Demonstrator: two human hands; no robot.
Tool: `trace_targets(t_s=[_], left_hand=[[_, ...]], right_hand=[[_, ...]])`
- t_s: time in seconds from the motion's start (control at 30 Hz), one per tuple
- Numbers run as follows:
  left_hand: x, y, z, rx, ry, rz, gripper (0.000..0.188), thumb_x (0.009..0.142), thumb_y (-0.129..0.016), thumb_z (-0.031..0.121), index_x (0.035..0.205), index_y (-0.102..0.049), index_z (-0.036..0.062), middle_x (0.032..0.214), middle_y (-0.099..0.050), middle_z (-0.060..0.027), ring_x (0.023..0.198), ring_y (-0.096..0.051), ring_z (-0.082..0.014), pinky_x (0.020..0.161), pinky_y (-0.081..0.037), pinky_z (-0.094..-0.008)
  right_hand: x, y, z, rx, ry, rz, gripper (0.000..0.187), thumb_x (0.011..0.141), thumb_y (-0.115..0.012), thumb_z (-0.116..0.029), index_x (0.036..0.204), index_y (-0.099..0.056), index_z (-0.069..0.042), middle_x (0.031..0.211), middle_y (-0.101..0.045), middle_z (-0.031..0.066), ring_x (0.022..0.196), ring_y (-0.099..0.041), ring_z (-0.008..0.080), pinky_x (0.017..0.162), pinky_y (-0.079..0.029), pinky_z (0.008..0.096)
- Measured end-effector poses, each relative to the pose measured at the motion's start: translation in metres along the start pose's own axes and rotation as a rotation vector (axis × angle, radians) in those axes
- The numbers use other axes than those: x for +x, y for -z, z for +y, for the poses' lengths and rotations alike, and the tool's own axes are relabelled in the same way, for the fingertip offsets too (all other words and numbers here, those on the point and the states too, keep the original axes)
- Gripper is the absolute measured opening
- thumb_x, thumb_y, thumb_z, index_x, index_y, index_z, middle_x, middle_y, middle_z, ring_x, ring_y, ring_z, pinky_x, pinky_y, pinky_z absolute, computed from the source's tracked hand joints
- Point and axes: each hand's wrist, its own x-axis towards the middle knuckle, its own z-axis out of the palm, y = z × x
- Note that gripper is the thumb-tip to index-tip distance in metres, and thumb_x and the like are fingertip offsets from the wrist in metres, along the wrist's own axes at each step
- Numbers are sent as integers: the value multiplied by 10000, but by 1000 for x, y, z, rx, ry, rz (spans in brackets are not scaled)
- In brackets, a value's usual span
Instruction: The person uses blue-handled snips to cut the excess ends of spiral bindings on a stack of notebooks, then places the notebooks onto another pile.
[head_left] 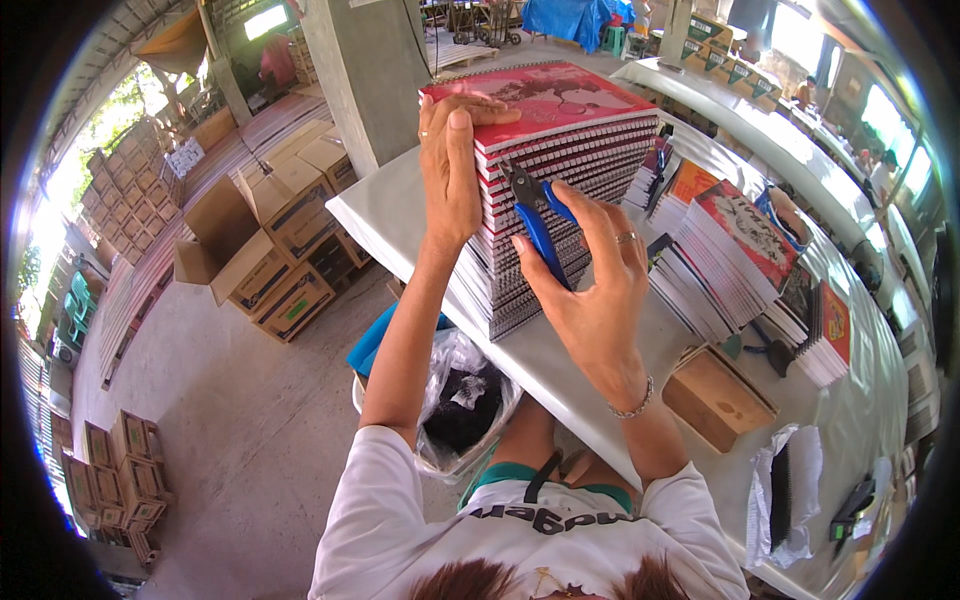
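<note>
A tall stack of spiral notebooks (560,190) with red covers stands on the near left part of the white table. My left hand (452,165) lies with its fingers stretched flat on the top cover's left corner, its palm along the stack's side. In my right hand (600,270) is a pair of wire cutters (541,240) with blue handles. The cutters' dark jaws point up at the bound edges near the stack's upper left corner. Whether the jaws touch a wire I cannot tell.
More notebooks (715,255) lean in piles to the right on the white table (640,345). Nearer stand an open brown box (718,398) and a plastic-wrapped pack (783,490). Below the table's edge sits a lined bin (465,410). Cardboard cartons (285,215) and a concrete pillar (365,80) are at left.
</note>
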Motion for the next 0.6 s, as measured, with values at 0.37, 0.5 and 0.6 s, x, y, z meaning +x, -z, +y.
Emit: trace_targets(t_s=[0.37, 0.5, 0.6], left_hand=[[0, -2, 0, -18, 1, 0, 551, 1034, -233, 256, 905, -714, 20, 940, -634, -105, 979, -568, -251, 1143, -143, -475], [0, -2, 0, -16, -4, -4, 551, 1034, -233, 255, 911, -714, 17, 946, -636, -106, 980, -566, -252, 1136, -160, -465], [-1, 1, 2, -2, 17, -10, 586, 1036, -232, 309, 905, -710, -4, 968, -641, -125, 1009, -533, -257, 1075, -242, -423]], right_hand=[[0, 4, -1, -25, -3, -29, 525, 747, -788, -255, 1221, -610, -118, 1071, -602, 99, 949, -594, 276, 830, -453, 416], [1, 2, -1, -25, 44, -7, 502, 748, -784, -247, 1200, -619, -107, 1006, -618, 99, 848, -620, 276, 748, -487, 404], [8, 14, -12, 157, -145, -143, 430, 815, -745, -260, 1171, -587, -79, 925, -631, 94, 709, -631, 236, 620, -504, 344]])
